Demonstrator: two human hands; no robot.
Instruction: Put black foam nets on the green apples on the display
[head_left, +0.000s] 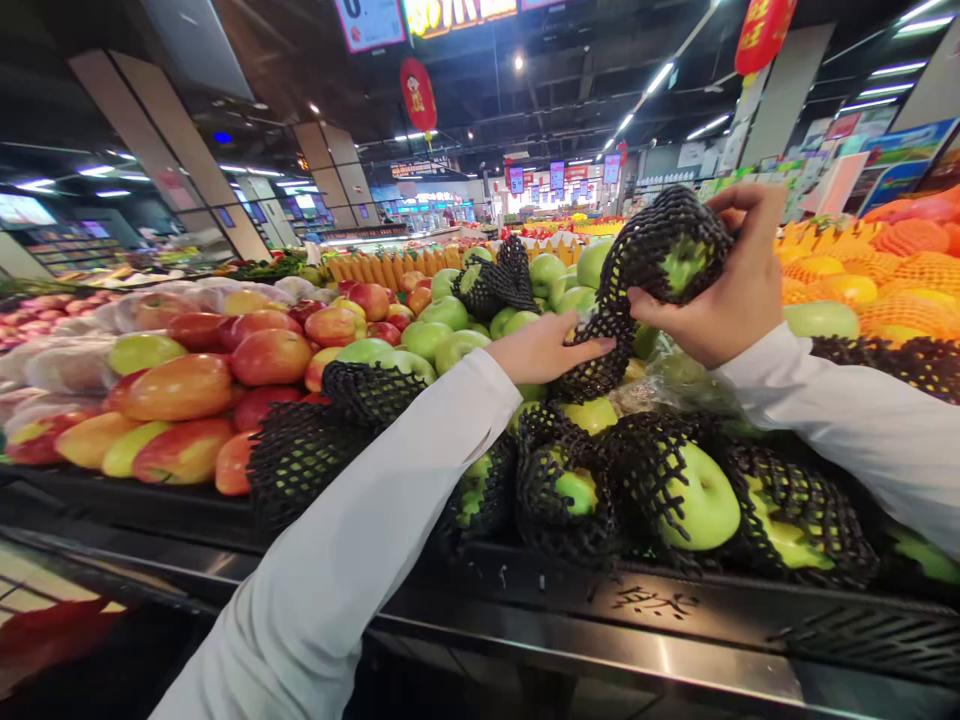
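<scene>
Right hand (742, 290): curled around one green apple (684, 264), raised above the pile at right. Black foam netting (651, 225) covers it in part; green skin shows toward the near side. Left hand (541, 348): narrow, thumb across mesh below and left of that apple; fingertips hidden, grip cannot be told. Status: apple lifted and netted, not yet set down. Netted green apples (705, 498) line the near display edge (555, 590); farther back, many bare green apples (444, 312) remain.

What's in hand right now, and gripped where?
Right hand: green apple in black netting, held by its lower-left and upper-right edges. Left hand: at netting below; grip unclear.
</scene>
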